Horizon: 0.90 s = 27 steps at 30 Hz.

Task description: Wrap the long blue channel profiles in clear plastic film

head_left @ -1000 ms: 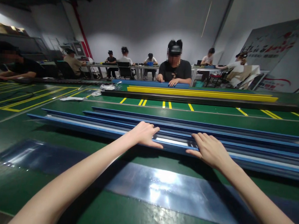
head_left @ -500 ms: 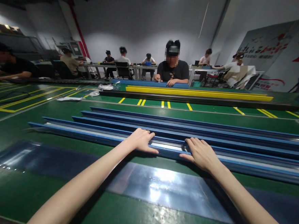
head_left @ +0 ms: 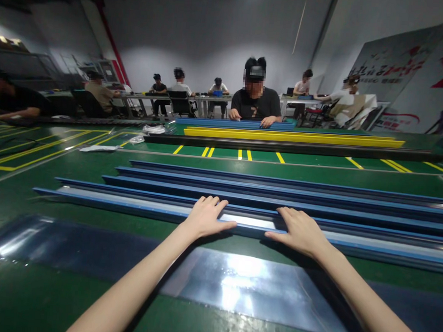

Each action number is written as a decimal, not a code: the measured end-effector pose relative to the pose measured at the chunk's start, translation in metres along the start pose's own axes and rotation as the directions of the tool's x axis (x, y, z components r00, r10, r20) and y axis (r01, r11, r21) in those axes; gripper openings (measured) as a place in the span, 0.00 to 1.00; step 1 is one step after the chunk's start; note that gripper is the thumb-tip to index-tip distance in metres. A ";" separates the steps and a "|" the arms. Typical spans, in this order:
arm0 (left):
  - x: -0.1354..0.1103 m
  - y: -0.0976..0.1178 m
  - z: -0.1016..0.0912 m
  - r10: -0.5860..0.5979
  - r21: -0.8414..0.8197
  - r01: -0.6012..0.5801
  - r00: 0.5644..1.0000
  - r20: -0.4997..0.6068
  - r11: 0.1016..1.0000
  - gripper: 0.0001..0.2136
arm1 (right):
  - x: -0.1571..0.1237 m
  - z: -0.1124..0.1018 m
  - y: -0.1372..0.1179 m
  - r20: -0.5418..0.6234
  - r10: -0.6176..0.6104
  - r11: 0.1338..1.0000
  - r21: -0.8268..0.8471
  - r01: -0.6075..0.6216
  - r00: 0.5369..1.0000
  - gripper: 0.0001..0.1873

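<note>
The nearest long blue channel profile (head_left: 128, 203) lies across the green table, with a pale strip along its inside. My left hand (head_left: 207, 218) grips it near the middle, fingers over its far wall and thumb along its near edge. A short way to the right, my right hand (head_left: 299, 231) spans the same profile likewise, thumb on the near edge. Between my hands part of the channel shows bare. In front of it, nearer me, a clear shiny plastic strip (head_left: 236, 283) lies flat, partly behind my forearms.
Several more blue profiles (head_left: 159, 183) lie parallel just beyond. Farther back are a black profile (head_left: 283, 146) and a yellow profile (head_left: 261, 136). Across the table a co-worker (head_left: 256, 105) handles another blue profile. Crumpled clear plastic (head_left: 153, 130) lies at the back left.
My left hand has shifted slightly left, its fingers more spread along the far wall. The near profile's left end sits a little farther left and lower in view. The co-worker's hand has moved right.
</note>
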State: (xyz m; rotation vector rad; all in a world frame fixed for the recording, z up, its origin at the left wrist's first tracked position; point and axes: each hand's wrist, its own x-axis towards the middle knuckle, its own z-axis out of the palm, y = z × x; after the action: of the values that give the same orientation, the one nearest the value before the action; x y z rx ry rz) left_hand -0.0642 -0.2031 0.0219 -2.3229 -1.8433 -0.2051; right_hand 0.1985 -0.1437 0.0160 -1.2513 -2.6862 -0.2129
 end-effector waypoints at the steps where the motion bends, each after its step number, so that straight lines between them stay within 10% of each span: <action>1: 0.000 0.001 0.001 -0.028 -0.010 0.028 1.000 -0.003 1.000 0.29 | 0.001 -0.001 0.000 0.018 0.011 1.000 0.018 -0.011 1.000 0.35; 27: 0.030 -0.018 0.013 -0.066 0.073 0.076 0.990 -0.122 0.994 0.14 | 0.028 0.008 0.004 0.012 0.048 0.998 -0.047 -0.047 0.999 0.38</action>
State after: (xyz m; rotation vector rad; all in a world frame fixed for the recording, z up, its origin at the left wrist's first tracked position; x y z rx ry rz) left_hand -0.0750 -0.1681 0.0164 -2.1464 -1.8435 -0.2705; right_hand 0.1830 -0.1189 0.0148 -1.3328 -2.6738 -0.2636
